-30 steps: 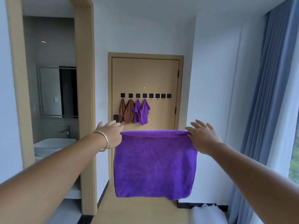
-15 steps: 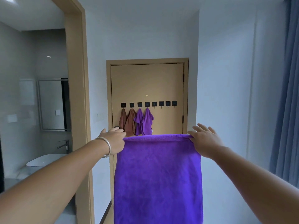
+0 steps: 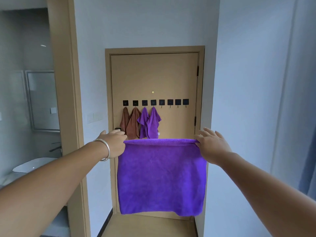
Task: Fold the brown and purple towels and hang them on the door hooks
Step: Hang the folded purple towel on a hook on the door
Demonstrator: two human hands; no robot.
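Purple terry cloth hangs stretched between both hands: the left hand (image 3: 114,144) pinches the top corner of the purple towel (image 3: 161,177) at nine o'clock, its fingers curled over the edge, and the right hand (image 3: 212,147) pinches the three o'clock corner with the other fingers fanned out loosely. The towel hangs flat, already doubled over along its top edge, and well short of the door (image 3: 153,77). Compared with a second ago the door fills more of the view and the curtain has slid out toward three o'clock, so the person has walked closer; hanging looks like the coming step, though another fold may come first. At twelve o'clock the row of hooks (image 3: 177,102) carries two brown towels (image 3: 130,123) and two purple towels (image 3: 148,123), with four hooks bare. A bathroom sink (image 3: 32,165) shows at nine o'clock, pale wooden floor (image 3: 147,226) at six.
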